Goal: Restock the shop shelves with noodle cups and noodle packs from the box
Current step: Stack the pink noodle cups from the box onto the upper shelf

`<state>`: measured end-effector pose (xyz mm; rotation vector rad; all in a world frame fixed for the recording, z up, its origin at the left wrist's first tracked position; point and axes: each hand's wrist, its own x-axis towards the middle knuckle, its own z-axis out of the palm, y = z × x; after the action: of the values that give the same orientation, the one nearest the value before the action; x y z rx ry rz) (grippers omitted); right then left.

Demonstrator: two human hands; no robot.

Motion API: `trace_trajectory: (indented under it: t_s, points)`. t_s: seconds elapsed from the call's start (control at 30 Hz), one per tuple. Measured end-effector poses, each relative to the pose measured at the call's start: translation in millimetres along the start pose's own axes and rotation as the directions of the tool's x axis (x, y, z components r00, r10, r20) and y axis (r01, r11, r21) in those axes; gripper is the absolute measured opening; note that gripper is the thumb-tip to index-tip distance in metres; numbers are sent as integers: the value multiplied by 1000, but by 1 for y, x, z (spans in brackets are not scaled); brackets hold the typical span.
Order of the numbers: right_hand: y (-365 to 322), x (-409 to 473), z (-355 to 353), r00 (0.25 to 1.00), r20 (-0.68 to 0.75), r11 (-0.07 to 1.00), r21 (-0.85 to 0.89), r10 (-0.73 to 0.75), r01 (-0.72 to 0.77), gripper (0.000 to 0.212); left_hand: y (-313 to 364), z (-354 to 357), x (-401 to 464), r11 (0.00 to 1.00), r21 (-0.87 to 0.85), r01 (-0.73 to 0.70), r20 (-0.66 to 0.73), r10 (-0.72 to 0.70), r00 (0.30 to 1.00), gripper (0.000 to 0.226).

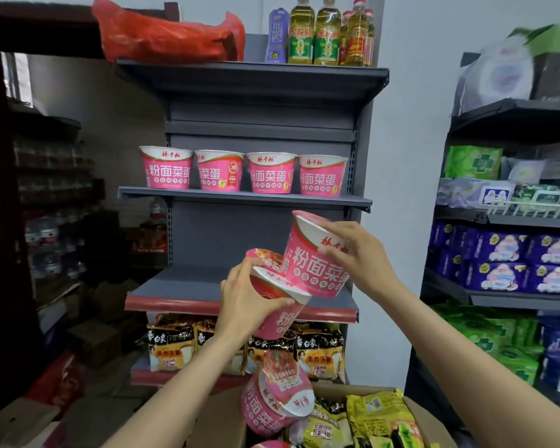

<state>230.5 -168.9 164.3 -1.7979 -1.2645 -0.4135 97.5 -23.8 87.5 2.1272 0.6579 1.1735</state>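
With both hands loaded, this looks like the placing step. Right hand (353, 253) fingers wrap the upper noodle cup (314, 257); left hand (249, 295) grips the tilted lower cup (278, 305) at its rim. Bare shelf (181, 286) sits just behind the fingers. Next: level each cup, set down upright. Box (414, 412) below the wrists holds more.

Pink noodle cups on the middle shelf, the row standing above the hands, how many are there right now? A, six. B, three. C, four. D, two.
C: four pink noodle cups stand side by side on the middle shelf, above the two cups held in the hands.
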Motion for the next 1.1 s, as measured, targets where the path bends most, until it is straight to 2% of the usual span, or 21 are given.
trace_trajectory:
  t_s: [0.07, 0.17, 0.27, 0.4, 0.57, 0.77, 0.9, 1.1]
  points:
    - [-1, 3, 0, 998, 52, 998, -53, -42, 45, 51, -1, -1, 2, 1000, -14, 0, -5, 0, 1000, 75]
    - [-2, 9, -4, 998, 55, 1000, 22, -9, 8, 52, 1, -6, 11, 1000, 0, -26, -16, 26, 1000, 74]
    - [-5, 18, -10, 1000, -4, 991, 130, 25, -25, 48, 12, -14, 30, 996, 27, -82, -33, 83, 996, 77]
    - [-8, 39, -19, 990, -135, 988, 153, 39, -18, 46, 40, -22, 59, 984, 58, -167, -97, 172, 980, 83]
    - [0, 68, -32, 965, -256, 996, 42, -61, 74, 45, 63, -26, 97, 969, 132, -211, -228, 237, 944, 81]
    - [15, 130, -44, 917, -323, 965, -191, -233, 178, 45, 86, -30, 145, 970, 54, -235, -429, 235, 872, 82]
    - [16, 169, -47, 902, -349, 961, -194, -256, 198, 39, 108, -28, 179, 960, 30, -279, -499, 256, 828, 85]
    - [12, 214, -50, 882, -336, 936, -233, -331, 263, 37, 129, -23, 230, 952, -7, -305, -545, 252, 800, 82]
